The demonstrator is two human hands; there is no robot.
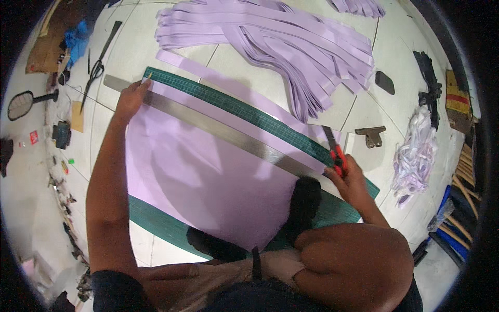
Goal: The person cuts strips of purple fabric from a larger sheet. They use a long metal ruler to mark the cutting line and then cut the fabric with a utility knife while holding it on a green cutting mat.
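A lilac sheet (202,177) of fabric-like material lies on a green cutting mat (239,106). Across it slants a long metal ruler (218,125), with a narrow lilac strip (228,115) showing along its far side. At the strip's left end, near the mat's corner, my left hand (133,100) pinches the lilac edge; the fingertips are partly hidden. My right hand (354,181) is closed around a red and black utility knife (338,158), which points away from me. Its thumb and finger also reach the right end of the strip and ruler.
Beyond the mat lies a large pile of lilac strips (270,31). On the right are a bulldog clip (370,136), a dark flat block (384,82) and a heap of pale scraps (416,156). Scissors (96,70) and a racket (22,105) lie left. My feet rest on the mat.
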